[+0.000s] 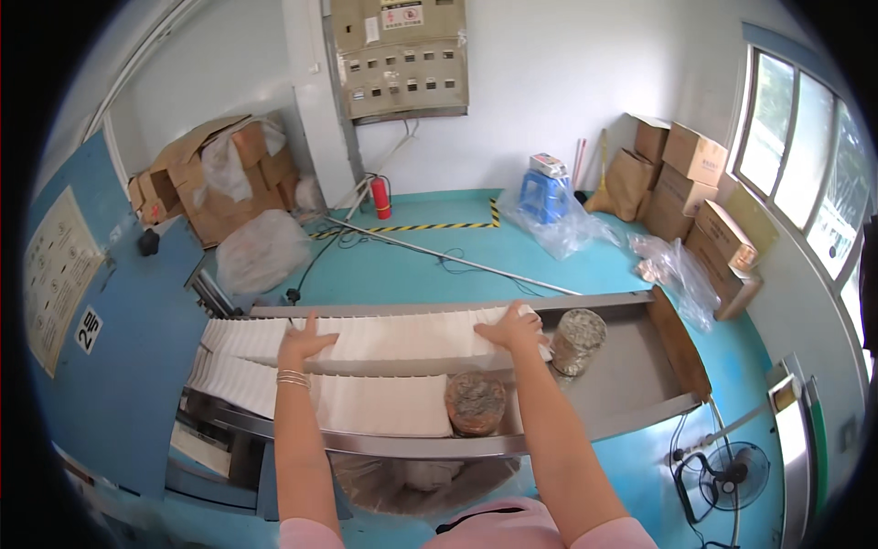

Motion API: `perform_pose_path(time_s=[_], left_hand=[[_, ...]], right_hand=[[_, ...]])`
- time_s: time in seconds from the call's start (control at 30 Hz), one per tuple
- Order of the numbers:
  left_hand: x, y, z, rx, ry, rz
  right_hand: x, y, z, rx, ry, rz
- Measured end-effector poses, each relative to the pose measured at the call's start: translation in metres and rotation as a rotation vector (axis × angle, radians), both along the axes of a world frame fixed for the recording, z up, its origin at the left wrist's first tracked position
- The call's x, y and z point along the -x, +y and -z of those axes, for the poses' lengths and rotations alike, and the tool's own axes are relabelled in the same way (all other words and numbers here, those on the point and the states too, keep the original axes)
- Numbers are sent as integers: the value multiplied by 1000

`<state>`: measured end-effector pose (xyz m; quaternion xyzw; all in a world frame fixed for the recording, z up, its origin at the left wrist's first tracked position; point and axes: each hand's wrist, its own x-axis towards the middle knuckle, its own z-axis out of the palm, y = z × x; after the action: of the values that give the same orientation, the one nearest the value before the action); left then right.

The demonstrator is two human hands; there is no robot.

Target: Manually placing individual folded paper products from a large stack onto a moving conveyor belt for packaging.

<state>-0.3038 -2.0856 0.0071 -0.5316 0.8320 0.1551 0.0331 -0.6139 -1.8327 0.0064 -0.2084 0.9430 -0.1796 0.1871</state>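
Note:
Two long rows of white folded sheets, packed on edge like tissue, lie in a metal trough (622,403). My left hand (306,341) rests on the far row (402,336) towards its left part, thumb and fingers spread. Near that row's right end, my right hand (512,329) lies spread on the sheets, its thumb pointing left. Beside the right end of the far row stands a grey speckled cylinder (579,342). Another cylinder (476,404), brownish on top, sits against the right end of the near row (380,404).
A blue cabinet (128,302) borders the trough at left; a brown board (679,343) closes its right end. Below the front edge is a clear plastic bag (425,485). Beyond lie a metal pole (457,263), cables and cartons (681,197). A fan (734,474) stands lower right.

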Motion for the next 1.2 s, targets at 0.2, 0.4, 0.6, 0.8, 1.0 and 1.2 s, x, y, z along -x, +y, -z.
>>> perform_pose_path(time_s=[0.2,0.4,0.6,0.8,1.0,1.2], left_hand=[[26,8,-14,85,0,-129],[-11,-80,24,-26,95,87],[29,-38,49,240,114,-143],[33,26,0,274,209,-183],[21,16,3,369,378,-188],[39,49,-47,523,690,-130]], right_hand=[[13,-7,10,-19,17,-2],[3,-10,-19,-46,-24,-70],[1,-3,1,46,19,11],[-3,19,0,302,122,23],[-12,20,-29,466,244,30],[-2,42,-96,596,413,22]])
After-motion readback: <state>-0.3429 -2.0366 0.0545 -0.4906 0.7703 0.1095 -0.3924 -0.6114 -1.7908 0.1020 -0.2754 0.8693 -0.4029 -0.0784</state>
